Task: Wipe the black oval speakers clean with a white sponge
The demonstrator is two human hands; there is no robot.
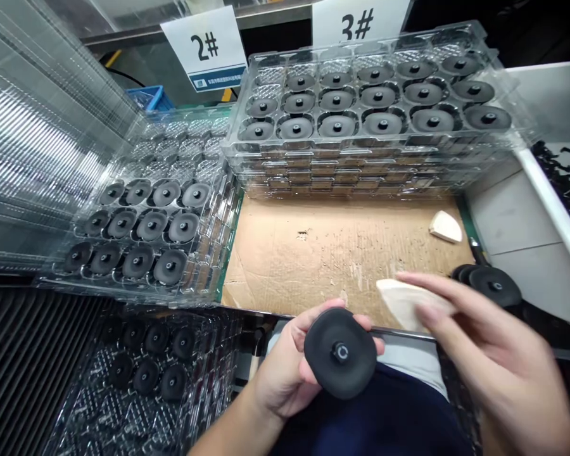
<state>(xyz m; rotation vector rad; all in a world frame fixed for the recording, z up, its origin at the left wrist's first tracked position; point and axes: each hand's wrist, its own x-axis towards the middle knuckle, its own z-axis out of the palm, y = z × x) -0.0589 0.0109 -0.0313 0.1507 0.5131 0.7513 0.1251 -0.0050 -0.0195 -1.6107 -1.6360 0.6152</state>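
My left hand (pixel 289 367) grips a round black disc part (pixel 341 353) with a small hub in its middle, held up over my lap. My right hand (pixel 484 354) is just to its right, fingers pinched on a pale cream wedge-shaped piece (pixel 401 301) whose tip points toward the disc. A second cream wedge (pixel 446 227) lies on the brown cardboard mat (pixel 313 253). A short stack of the same black discs (pixel 491 285) sits at the mat's right edge, beside my right hand.
A stack of clear plastic trays (pixel 375 152) filled with black discs stands at the back under a "3#" sign. Another partly filled tray (pixel 142 234) is at the left near a "2#" sign. More trays (pixel 147 373) lie low at the left. A white bin edge (pixel 551 209) borders the right.
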